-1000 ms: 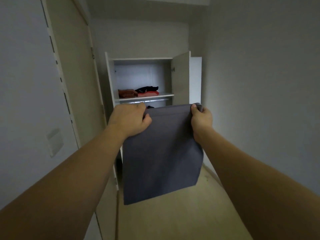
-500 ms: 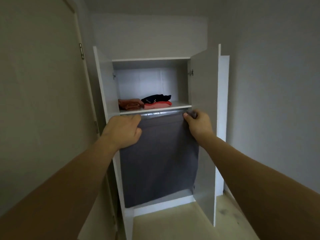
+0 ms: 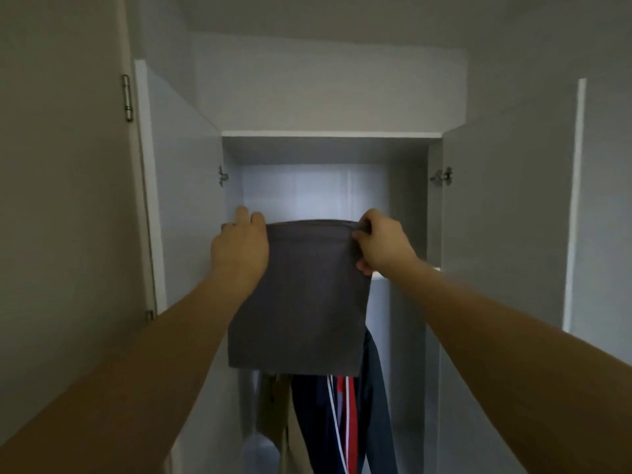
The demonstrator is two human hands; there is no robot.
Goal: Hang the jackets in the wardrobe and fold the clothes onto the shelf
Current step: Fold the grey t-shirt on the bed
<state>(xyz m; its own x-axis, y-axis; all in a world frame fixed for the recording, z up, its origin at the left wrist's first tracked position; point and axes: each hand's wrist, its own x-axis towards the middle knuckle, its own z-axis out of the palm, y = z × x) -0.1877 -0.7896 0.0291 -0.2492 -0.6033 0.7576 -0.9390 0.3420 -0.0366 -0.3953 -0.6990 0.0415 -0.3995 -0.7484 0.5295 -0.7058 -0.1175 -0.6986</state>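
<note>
Grey folded garment point(image 3: 301, 299) held up flat before open wardrobe point(image 3: 328, 155), top edge level with upper compartment, lower part hanging past shelf front edge point(image 3: 379, 274). Left hand point(image 3: 239, 249) fingers curled over garment's top left corner; right hand point(image 3: 383, 244) pinches top right corner. Below: navy jacket with red and white stripes point(image 3: 338, 422) and beige garment point(image 3: 273, 412) hanging inside. Wardrobe doors point(image 3: 502, 234) swung open both sides.

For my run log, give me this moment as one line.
Both hands, left hand and right hand, grip grey folded garment by top edge | raised before open wardrobe | jackets hang below
</note>
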